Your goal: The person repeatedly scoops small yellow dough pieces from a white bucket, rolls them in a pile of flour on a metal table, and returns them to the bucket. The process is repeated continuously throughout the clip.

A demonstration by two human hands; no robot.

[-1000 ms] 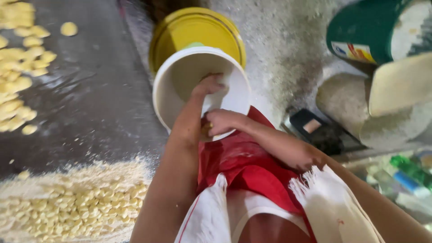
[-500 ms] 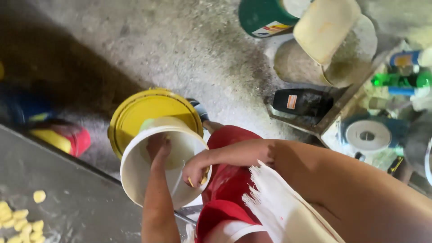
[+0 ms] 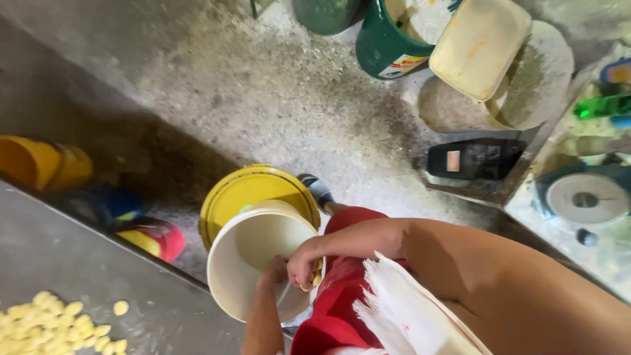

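A white bucket [image 3: 253, 253] stands tilted against my red-clad lap, on top of a yellow lid or bucket [image 3: 246, 190]. My left hand [image 3: 273, 273] rests at the bucket's near rim, reaching inside, with its fingers partly hidden. My right hand [image 3: 302, 263] is curled at the same rim, closed around a few small yellow pieces [image 3: 317, 273]. The two hands touch each other.
A grey table [image 3: 79, 276] at lower left carries a heap of small yellow pieces [image 3: 52, 322]. Yellow, blue and red containers [image 3: 151, 236] lie under its edge. A green bucket [image 3: 388, 39], a cream tub [image 3: 480, 46], a black device [image 3: 473, 158] and a tape roll [image 3: 585, 197] sit at upper right.
The view has swung away from the table toward the floor. My left hand has drawn back from deep in the bucket to its near rim; my right hand stays at the rim.
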